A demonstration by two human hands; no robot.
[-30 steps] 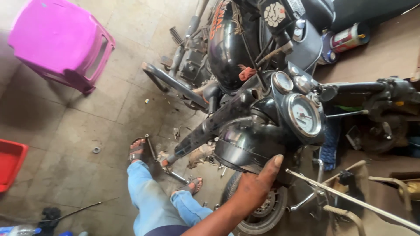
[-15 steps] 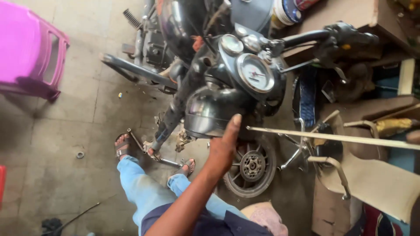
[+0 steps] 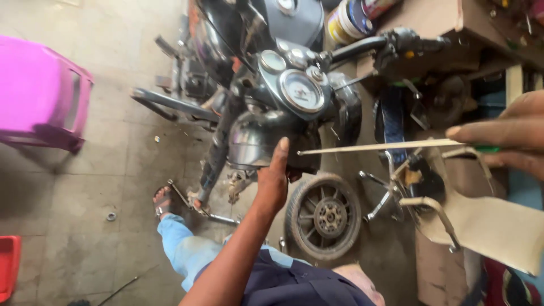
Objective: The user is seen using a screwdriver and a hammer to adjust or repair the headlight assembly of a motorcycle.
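Note:
My right hand (image 3: 504, 139) enters from the right edge and grips a long screwdriver (image 3: 374, 148) by its green handle. The thin shaft runs left, and its tip reaches the black headlight shell (image 3: 255, 141) of a dark motorcycle (image 3: 272, 68). A co-worker sits on the floor below in blue jeans and a dark shirt. That person's raised hand (image 3: 275, 181) presses against the underside of the headlight shell, right beside the screwdriver tip. The round speedometer (image 3: 302, 90) sits just above the shell. My left hand is out of view.
A loose front wheel (image 3: 324, 218) lies on the floor under the headlight. A pink plastic stool (image 3: 39, 93) stands at left and a red tray (image 3: 8, 266) at bottom left. A metal-framed chair (image 3: 481, 226), a wooden bench and paint tins (image 3: 354, 17) crowd the right.
My right hand has come into view at the right, still on the screwdriver. The view has shifted closer over the bike. The co-worker's hand stays under the headlight shell.

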